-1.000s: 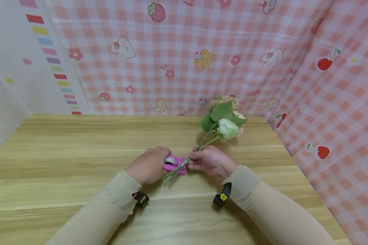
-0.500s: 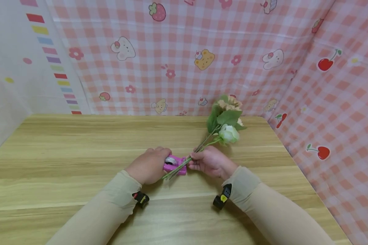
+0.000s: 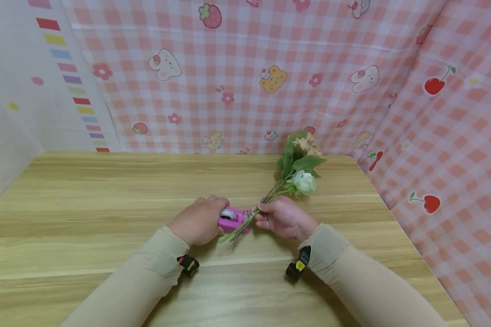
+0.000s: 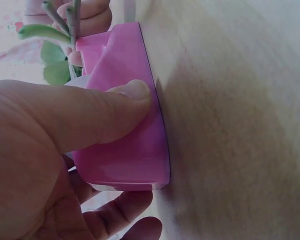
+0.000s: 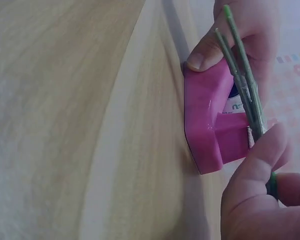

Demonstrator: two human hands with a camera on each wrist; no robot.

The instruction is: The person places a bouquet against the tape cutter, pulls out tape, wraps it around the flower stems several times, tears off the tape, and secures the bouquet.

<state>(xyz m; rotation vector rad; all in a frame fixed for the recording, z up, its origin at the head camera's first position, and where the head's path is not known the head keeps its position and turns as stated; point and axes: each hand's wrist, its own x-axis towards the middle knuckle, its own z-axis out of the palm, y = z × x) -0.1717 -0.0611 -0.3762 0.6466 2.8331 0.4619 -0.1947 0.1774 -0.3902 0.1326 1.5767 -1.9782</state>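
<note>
The tape dispenser stands on the table, about midway between its left and right edges and a little nearer the front edge than the back. The left hand lies on the dispenser's left side, thumb along its near wall. The right hand is just right of the dispenser. The flower stems cross the dispenser's right end, their cut ends toward the front edge. The flower heads are behind and to the right, toward the back right corner. A cloth backdrop hangs behind the back edge and along the right edge.
</note>
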